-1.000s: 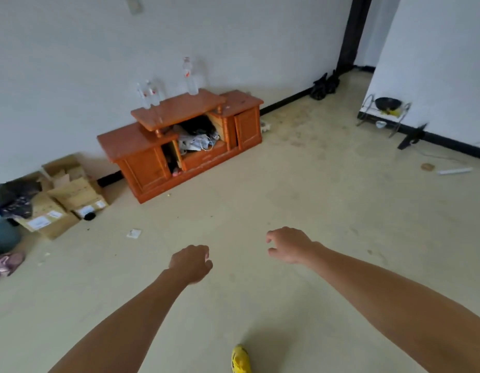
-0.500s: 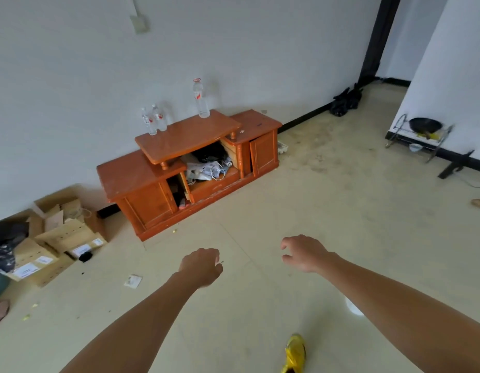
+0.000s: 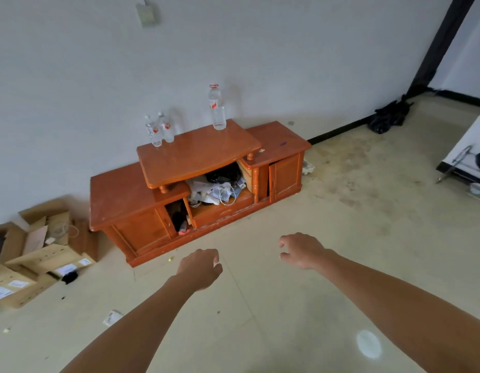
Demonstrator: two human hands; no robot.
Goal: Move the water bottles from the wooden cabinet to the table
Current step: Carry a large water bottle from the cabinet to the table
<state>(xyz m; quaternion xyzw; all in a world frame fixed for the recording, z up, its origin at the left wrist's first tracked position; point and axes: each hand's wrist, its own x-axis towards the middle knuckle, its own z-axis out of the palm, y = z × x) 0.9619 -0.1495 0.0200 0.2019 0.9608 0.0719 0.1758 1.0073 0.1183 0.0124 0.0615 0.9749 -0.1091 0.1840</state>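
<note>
Head view: three clear plastic bottles stand on the raised top shelf of the wooden cabinet [image 3: 196, 157], just above the middle of the frame and against the white wall. The tall water bottle [image 3: 217, 109] stands upright near the shelf's back right corner. A pair of smaller bottles [image 3: 159, 131] stands at the back left corner, side by side and touching or nearly so. All three have red caps and red labels. How full they are cannot be read from here.

They will probably be light to moderate in weight, with thin smooth walls that give under a hard squeeze. The best hold looks like a wrap around the body at or just below the label, firm but not crushing. The tall one is narrow-based and likely to tip if it is knocked near the cap. The small pair stands so close that taking one could knock over the other.

Both arms are stretched forward over the floor in the lower half of the frame, well short of the cabinet. The left hand [image 3: 200, 267] has its fingers [image 3: 215, 261] loosely curled and grasps nothing. The right hand [image 3: 300, 251] is likewise relaxed and empty, its fingers [image 3: 283, 242] slightly parted and touching nothing.

No bench is in view. Cardboard boxes [image 3: 40, 254] lie at the left edge.
</note>
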